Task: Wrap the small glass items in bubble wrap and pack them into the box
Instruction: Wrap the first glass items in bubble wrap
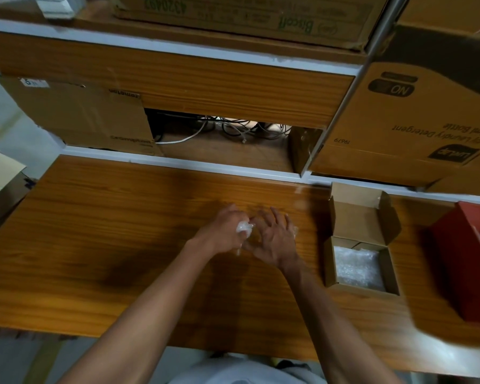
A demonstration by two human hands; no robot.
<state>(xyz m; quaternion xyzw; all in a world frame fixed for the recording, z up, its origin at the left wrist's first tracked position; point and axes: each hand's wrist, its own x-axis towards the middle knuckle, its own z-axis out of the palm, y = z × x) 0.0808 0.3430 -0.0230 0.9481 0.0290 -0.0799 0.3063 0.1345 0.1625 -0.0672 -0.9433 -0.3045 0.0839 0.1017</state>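
Both hands are on one bundle mid-worktop, so you're in the wrapping step, not packing yet. Your left hand [223, 231] has its fingers curled round a wad of bubble wrap [244, 227], a white crinkled lump showing at the thumb side. Your right hand [276, 236] lies over the right part of the bundle, fingers spread and fairly straight, pressing or smoothing more than gripping. A bit of clear wrap shows past its far-right edge. The glass item itself is hidden under wrap and hands, and motion blur doesn't help; can't tell its shape or whether it's fully covered.

The box [341, 261] sits to the right on the worktop [122, 231], well apart from your hands, lid flap standing open on the far side. Bubble wrap already lies in its bottom [356, 266]; whether that's a liner or a packed item, can't tell. A red box [460, 273] stands further right, something pale inside, unclear what.

Next move, as I judge it: close the loose end of the wrap tight round the item, then take the bundle in one hand and carry it right into the open box. Set it down onto the padding, don't drop it. Risk: a loose wrap unrolling during the carry.
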